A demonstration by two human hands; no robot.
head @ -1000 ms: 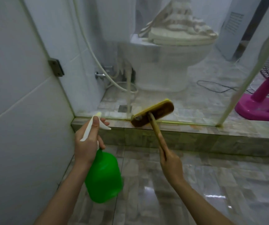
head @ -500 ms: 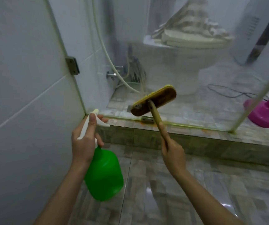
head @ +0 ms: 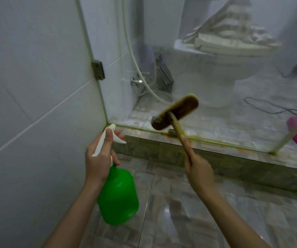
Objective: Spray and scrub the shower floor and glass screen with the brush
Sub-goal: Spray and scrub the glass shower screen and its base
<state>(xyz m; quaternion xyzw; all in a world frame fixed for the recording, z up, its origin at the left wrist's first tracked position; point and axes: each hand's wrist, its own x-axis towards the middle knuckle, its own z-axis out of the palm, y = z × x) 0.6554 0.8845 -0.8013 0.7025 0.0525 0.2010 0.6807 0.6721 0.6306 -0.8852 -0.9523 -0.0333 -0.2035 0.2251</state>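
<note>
The right hand (head: pixel 199 170) is wrapped round the handle of the yellow, brown-bristled scrub brush (head: pixel 175 112), whose head is low on the clear glass screen (head: pixel 224 97) at one o'clock; contact is blurred. At eleven o'clock the left hand (head: pixel 99 158) grips the green plastic spray bottle (head: pixel 118 196). The bristles probably work best pressed flat along the stained bottom edge. The grey stone kerb (head: pixel 144 149) below may block low strokes. A white toilet (head: pixel 224 74) stands behind the glass.

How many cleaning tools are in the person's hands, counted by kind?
Green plastic spray bottle with white trigger, in the left hand: 1
Yellow-handled scrubbing brush with brown head, in the right hand: 1
Total: 2
</note>
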